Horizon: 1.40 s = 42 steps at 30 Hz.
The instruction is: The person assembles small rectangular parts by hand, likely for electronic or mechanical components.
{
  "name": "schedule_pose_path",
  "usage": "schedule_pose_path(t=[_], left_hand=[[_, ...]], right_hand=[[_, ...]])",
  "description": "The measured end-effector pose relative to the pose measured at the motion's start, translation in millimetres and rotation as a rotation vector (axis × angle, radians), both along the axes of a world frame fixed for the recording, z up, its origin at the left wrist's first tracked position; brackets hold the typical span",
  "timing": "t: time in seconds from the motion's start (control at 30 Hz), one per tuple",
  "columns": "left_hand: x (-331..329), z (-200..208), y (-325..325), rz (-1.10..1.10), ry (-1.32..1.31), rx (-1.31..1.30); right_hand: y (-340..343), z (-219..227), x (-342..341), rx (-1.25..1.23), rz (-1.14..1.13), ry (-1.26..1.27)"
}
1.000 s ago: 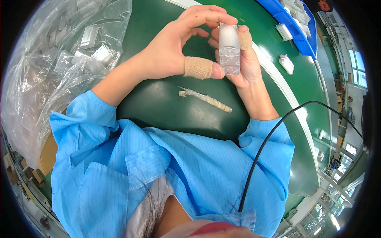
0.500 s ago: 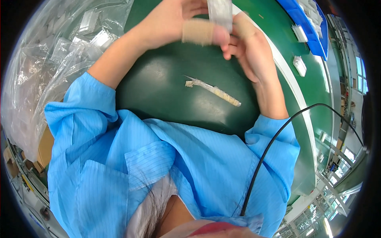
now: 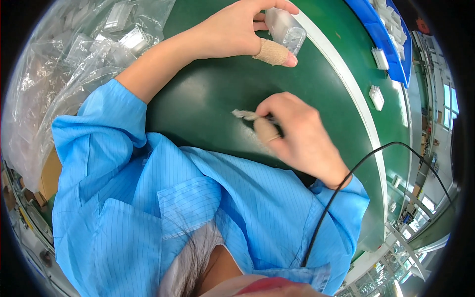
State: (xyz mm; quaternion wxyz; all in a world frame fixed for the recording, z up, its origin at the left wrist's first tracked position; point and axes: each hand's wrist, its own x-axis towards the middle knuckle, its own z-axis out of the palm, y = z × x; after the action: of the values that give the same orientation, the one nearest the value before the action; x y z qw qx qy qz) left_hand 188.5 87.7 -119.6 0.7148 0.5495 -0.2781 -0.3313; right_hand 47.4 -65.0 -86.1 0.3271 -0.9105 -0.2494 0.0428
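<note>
My left hand (image 3: 232, 32) is at the far side of the mat, thumb and fingers closed round a translucent whitish, box-shaped plastic part (image 3: 286, 32). Tan tape wraps that thumb. Closer to me, my right hand (image 3: 302, 131) pinches a slim tool (image 3: 243, 114) between thumb and forefinger, low over the green surface. The tool's pale, cloth-like end sticks out to the left of my fingers; its rest is hidden in the hand. Tan tape also covers my right thumb, and this hand is slightly blurred.
A clear plastic bag (image 3: 64, 99) with several white parts (image 3: 133, 40) lies on the left. At the far right stands a blue bin (image 3: 368, 29) of whitish parts, with a single part (image 3: 376, 98) below it. A black cable (image 3: 324, 208) crosses my right sleeve.
My right hand has left the plastic part, come down toward me and picked up the slim tool from the mat. My left hand keeps the part, now seen more fully.
</note>
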Motion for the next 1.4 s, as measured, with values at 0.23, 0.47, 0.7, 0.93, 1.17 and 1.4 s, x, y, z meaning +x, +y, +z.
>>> schedule_pose_path(t=[0.23,0.47,0.7,0.93,1.17,1.4], left_hand=[[6,-13,6,-0.018,-0.176,0.104],[11,-16,5,0.018,-0.196,0.125],[12,-9,8,0.030,-0.042,0.111],[6,1,12,0.144,-0.210,0.090],[12,-5,9,0.151,-0.375,0.118],[25,-30,4,0.128,-0.817,-0.359]], right_hand=[[-45,13,55,0.382,-0.375,0.119],[-49,2,67,0.202,-0.401,-0.102],[-44,-8,68,0.187,-0.378,-0.322],[-37,4,58,0.033,-0.321,-0.359],[-41,3,57,-0.218,-0.221,-0.447],[-38,3,55,-0.278,-0.238,-0.432]])
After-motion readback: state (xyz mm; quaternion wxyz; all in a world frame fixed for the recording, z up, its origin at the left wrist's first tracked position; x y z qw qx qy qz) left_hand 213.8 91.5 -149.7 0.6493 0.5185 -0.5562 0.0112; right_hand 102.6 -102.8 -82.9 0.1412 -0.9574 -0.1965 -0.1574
